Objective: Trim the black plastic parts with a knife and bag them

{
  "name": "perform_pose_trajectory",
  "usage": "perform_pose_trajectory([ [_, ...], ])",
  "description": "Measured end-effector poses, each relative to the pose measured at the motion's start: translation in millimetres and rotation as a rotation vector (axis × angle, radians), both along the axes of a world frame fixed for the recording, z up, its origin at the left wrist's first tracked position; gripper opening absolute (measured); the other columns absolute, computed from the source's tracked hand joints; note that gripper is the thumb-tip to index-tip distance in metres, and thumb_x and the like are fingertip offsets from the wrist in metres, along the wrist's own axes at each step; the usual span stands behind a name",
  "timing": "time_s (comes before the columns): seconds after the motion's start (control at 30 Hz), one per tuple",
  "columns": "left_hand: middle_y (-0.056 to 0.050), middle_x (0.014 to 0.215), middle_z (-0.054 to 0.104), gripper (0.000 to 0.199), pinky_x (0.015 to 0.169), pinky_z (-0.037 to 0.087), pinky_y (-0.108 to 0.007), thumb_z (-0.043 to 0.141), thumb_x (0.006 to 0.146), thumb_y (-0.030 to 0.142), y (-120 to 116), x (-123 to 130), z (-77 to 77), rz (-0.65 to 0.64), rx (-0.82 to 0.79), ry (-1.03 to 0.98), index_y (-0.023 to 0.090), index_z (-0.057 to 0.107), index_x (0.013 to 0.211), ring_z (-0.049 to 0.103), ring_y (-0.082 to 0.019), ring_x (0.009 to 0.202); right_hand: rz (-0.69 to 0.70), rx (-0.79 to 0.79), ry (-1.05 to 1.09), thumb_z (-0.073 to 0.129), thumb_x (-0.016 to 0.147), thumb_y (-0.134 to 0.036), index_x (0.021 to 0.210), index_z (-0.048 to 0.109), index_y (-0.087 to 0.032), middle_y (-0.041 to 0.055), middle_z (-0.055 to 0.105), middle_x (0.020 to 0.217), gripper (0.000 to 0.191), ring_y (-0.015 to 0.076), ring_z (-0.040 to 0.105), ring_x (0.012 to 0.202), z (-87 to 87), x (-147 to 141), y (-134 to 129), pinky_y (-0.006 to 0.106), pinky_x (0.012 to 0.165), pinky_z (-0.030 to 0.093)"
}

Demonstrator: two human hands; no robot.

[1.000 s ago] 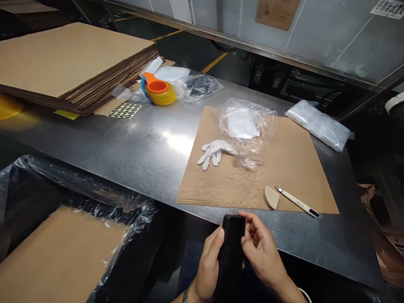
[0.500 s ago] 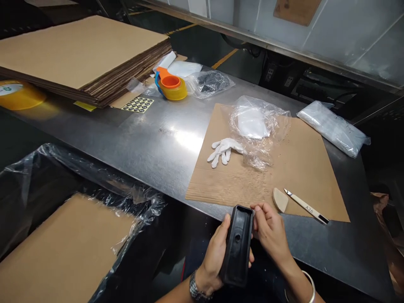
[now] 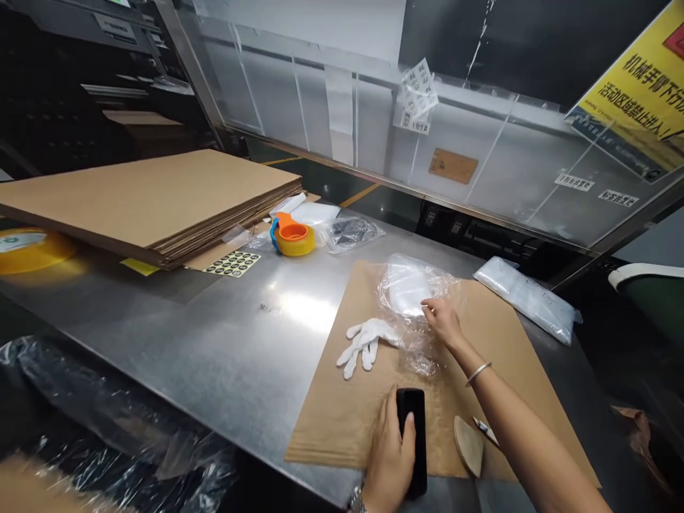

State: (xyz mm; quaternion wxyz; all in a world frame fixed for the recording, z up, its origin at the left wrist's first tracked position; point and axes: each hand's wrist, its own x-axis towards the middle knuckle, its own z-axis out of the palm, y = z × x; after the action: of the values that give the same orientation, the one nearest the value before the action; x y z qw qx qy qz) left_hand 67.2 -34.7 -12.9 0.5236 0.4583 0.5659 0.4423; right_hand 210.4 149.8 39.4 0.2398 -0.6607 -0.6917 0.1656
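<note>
My left hand (image 3: 389, 447) is wrapped round a long black plastic part (image 3: 418, 456) near the front of a cardboard sheet (image 3: 325, 420). Its smooth side faces up, and I cannot tell whether it rests on the sheet. Farther back, my right hand (image 3: 442, 319) has its fingertips pinched at the edge of a clear plastic bag (image 3: 409, 285) with white film inside. Left of that bag lies a white glove (image 3: 368, 342). A beige rounded pad (image 3: 468, 445) sits right of the black part, beside a craft knife (image 3: 485, 429) partly covered by my right forearm.
A tall stack of cardboard (image 3: 176, 199) fills the table's back left. Near it are an orange tape dispenser (image 3: 293, 235), a sticker sheet (image 3: 234, 263) and a yellow tape roll (image 3: 35, 249). A plastic-wrapped pack (image 3: 526, 299) lies at the right edge.
My right hand has left the black part and reached forward to the plastic bag. The black part, open side up before, is turned over in my left hand. The view has tilted up.
</note>
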Motion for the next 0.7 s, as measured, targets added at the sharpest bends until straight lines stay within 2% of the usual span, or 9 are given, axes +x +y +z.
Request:
perform_pose_trajectory([
  [0.1,-0.017,0.134,0.043,0.049,0.106,0.023,-0.045,0.040,0.085,0.030,2,5,-11.5,0.047,0.128,0.209,0.012,0.043,0.130,0.033,-0.029,0.128,0.039,-0.079,-0.036,0.053,0.088,-0.032,0.108,0.056,-0.016,0.0062,0.057,0.110,0.026,0.0178,0.058,0.094,-15.7,-4,25,0.039,0.081,0.048],
  [0.23,-0.019,0.127,0.049,0.049,0.100,0.029,-0.048,0.041,0.083,0.031,6,2,-20.2,0.109,0.263,0.372,0.011,0.048,0.128,0.041,-0.032,0.119,0.042,-0.139,0.006,0.053,0.088,-0.032,0.111,0.054,-0.016,0.0065,0.056,0.112,0.028,0.0184,0.057,0.095,-28.3,-6,37,0.039,0.081,0.049],
  [0.33,-0.018,0.122,0.053,0.048,0.098,0.031,-0.045,0.043,0.083,0.032,11,-7,-20.5,0.144,0.245,0.285,0.012,0.049,0.126,0.043,-0.031,0.116,0.026,-0.166,0.105,0.053,0.088,-0.033,0.110,0.055,-0.016,0.0060,0.057,0.111,0.028,0.0184,0.058,0.093,-28.1,-1,41,0.038,0.079,0.049],
  [0.43,-0.015,0.119,0.054,0.044,0.099,0.032,-0.042,0.045,0.082,0.034,19,-16,-10.4,0.188,0.211,0.109,0.014,0.053,0.121,0.045,-0.029,0.114,0.015,-0.184,0.247,0.054,0.087,-0.034,0.108,0.056,-0.015,0.0051,0.058,0.109,0.029,0.0191,0.058,0.092,-19.8,7,40,0.037,0.078,0.050],
  [0.53,-0.014,0.119,0.054,0.043,0.092,0.038,-0.037,0.051,0.081,0.038,30,-24,7.8,0.186,0.100,-0.073,0.015,0.055,0.118,0.052,-0.026,0.102,0.035,-0.209,0.429,0.052,0.088,-0.035,0.104,0.057,-0.014,0.0042,0.059,0.103,0.027,0.0174,0.059,0.088,-4.7,14,27,0.036,0.075,0.050],
  [0.6,-0.015,0.121,0.053,0.043,0.092,0.038,-0.037,0.049,0.083,0.038,40,-28,19.4,0.115,0.072,-0.121,0.015,0.052,0.120,0.052,-0.024,0.101,0.079,-0.246,0.567,0.050,0.088,-0.037,0.096,0.058,-0.013,0.0027,0.060,0.092,0.026,0.0141,0.059,0.079,7.4,15,8,0.033,0.070,0.049],
  [0.7,-0.013,0.132,0.045,0.049,0.097,0.035,-0.039,0.046,0.086,0.038,56,-34,32.2,0.030,0.197,-0.079,0.018,0.042,0.130,0.046,-0.024,0.114,0.164,-0.336,0.772,0.051,0.085,-0.046,0.077,0.053,-0.015,-0.0013,0.056,0.071,0.032,0.0102,0.053,0.062,23.2,7,-35,0.027,0.062,0.045],
])
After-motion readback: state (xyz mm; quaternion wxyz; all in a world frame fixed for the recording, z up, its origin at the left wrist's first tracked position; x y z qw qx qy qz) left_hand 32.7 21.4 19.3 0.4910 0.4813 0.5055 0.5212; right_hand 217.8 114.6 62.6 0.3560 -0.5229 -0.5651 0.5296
